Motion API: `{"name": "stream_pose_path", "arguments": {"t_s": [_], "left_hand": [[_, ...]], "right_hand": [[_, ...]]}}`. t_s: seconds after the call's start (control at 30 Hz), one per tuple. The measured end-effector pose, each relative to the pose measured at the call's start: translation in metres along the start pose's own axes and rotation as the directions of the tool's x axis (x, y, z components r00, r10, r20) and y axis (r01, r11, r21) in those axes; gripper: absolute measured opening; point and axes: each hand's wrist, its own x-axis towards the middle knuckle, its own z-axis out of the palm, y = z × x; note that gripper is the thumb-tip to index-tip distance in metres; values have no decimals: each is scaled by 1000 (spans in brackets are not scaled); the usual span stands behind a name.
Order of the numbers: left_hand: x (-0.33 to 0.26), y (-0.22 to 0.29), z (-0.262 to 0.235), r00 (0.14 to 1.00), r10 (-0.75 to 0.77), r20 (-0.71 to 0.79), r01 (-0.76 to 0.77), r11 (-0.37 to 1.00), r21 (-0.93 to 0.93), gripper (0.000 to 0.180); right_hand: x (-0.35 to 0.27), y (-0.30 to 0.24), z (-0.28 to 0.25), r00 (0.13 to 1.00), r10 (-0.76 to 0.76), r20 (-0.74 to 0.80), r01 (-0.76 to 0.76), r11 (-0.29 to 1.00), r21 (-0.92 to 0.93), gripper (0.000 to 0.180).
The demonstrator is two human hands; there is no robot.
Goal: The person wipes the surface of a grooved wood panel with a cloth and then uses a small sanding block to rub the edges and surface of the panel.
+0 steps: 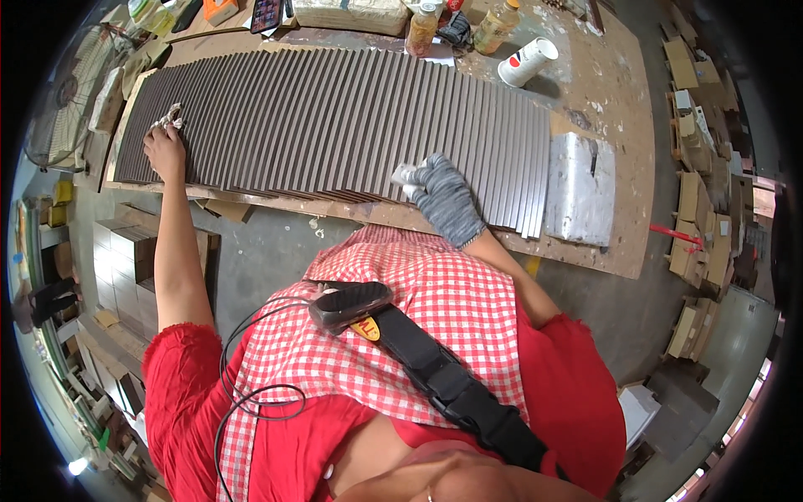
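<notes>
Both hands on a row of dark ribbed strips.
Right hand (446, 197), grey-gloved, presses a white cloth (406, 173) at centre frame; left hand (165, 149), bare, closed on a small rag (171, 115), upper left. Dark strips (335, 117) span the desk (619, 167).

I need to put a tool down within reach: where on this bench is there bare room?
Free: the bare board right of the strip row, between the paper cup and the grey block. Crowded: the far edge, with bottles and a sack. The left hand and gloved right hand rest on the strips.
</notes>
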Motion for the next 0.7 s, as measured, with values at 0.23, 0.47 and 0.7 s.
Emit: {"name": "stream_pose_path", "arguments": {"t_s": [0.23, 0.47, 0.7], "left_hand": [[-4, 6, -11, 999, 20, -31, -20, 1000, 2, 45], [-4, 6, -18, 999, 21, -37, -22, 1000, -9, 46], [-5, -9, -27, 998, 13, -57, -14, 999, -31, 46]], "right_hand": [[78, 38, -11, 979, -69, -191, 42, 989, -141, 10], [163, 101, -20, 947, -97, -305, 79, 994, -71, 17], [204, 108, -43, 913, -248, -325, 150, 943, -298, 21]]}}
